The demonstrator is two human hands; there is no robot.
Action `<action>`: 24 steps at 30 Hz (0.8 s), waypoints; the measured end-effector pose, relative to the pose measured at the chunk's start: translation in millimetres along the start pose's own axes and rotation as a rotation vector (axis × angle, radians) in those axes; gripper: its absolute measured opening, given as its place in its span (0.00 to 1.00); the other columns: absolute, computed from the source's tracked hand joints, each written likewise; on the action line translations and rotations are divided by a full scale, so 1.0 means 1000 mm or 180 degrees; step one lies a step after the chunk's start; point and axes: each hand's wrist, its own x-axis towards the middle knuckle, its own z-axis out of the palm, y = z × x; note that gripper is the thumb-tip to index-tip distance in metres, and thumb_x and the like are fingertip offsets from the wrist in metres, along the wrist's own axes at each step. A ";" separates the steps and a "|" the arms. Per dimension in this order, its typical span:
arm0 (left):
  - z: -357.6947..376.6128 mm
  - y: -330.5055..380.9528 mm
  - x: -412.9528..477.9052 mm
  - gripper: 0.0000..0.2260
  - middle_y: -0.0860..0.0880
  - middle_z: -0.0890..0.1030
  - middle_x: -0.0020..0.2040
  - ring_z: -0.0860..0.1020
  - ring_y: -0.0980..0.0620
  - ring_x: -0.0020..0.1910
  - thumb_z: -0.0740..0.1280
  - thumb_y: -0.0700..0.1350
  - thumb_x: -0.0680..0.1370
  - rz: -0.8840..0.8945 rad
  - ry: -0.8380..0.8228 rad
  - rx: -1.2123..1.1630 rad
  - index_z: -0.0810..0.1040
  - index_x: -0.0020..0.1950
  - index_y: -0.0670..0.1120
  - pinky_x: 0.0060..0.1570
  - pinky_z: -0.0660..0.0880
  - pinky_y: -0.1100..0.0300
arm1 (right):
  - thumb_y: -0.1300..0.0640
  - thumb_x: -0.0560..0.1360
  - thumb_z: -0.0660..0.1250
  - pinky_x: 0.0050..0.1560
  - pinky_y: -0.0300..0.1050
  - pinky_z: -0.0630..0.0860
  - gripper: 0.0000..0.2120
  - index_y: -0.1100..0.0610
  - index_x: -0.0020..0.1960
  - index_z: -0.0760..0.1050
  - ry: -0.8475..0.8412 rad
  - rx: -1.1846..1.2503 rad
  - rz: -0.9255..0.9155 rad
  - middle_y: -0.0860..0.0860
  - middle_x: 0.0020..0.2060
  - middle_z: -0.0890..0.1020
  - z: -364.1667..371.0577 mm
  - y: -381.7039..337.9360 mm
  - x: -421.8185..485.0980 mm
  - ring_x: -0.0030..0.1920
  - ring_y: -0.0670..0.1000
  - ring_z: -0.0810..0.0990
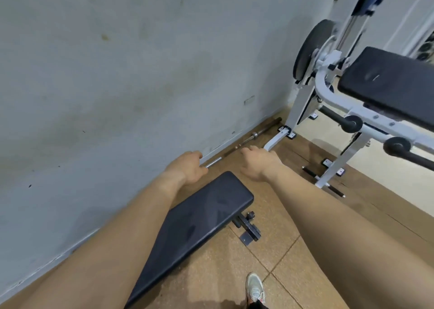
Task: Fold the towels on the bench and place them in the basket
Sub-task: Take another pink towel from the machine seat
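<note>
Head view: a grey sneaker (254,287) stands just right of a long black padded bench (199,219), whose long axis runs from near left to far right beside a grey wall (117,73). Open brown tiled floor (293,273) lies to the bench's right. Past its rounded far end, the left hand (185,170) bends its fingers out of sight, so its grip cannot be told. The right hand (256,164) is relaxed and holds nothing. Beyond the bench stands a white-framed weight machine (328,111).

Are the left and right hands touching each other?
Apart. The head view shows floor and a metal bar between the left hand and right hand.
</note>
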 end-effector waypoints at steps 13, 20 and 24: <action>0.011 0.229 0.031 0.25 0.45 0.71 0.71 0.73 0.46 0.66 0.64 0.54 0.80 0.1275 -0.0105 0.0470 0.66 0.75 0.47 0.64 0.72 0.53 | 0.47 0.78 0.61 0.65 0.59 0.67 0.23 0.54 0.71 0.67 0.0341 0.0286 0.1233 0.55 0.67 0.72 -0.023 0.201 -0.114 0.67 0.60 0.72; 0.025 0.398 0.074 0.27 0.45 0.68 0.74 0.71 0.45 0.69 0.64 0.53 0.80 0.1704 -0.0168 0.0580 0.64 0.77 0.47 0.67 0.71 0.49 | 0.48 0.78 0.61 0.63 0.58 0.69 0.23 0.53 0.72 0.67 0.0524 0.0403 0.1751 0.55 0.67 0.74 -0.039 0.352 -0.157 0.65 0.60 0.74; 0.038 0.494 0.082 0.24 0.46 0.70 0.73 0.72 0.45 0.68 0.64 0.52 0.80 0.2032 -0.0166 0.0623 0.66 0.75 0.48 0.66 0.71 0.48 | 0.49 0.78 0.59 0.61 0.56 0.68 0.22 0.52 0.72 0.67 0.0543 0.0525 0.2072 0.54 0.66 0.73 -0.048 0.433 -0.187 0.63 0.59 0.74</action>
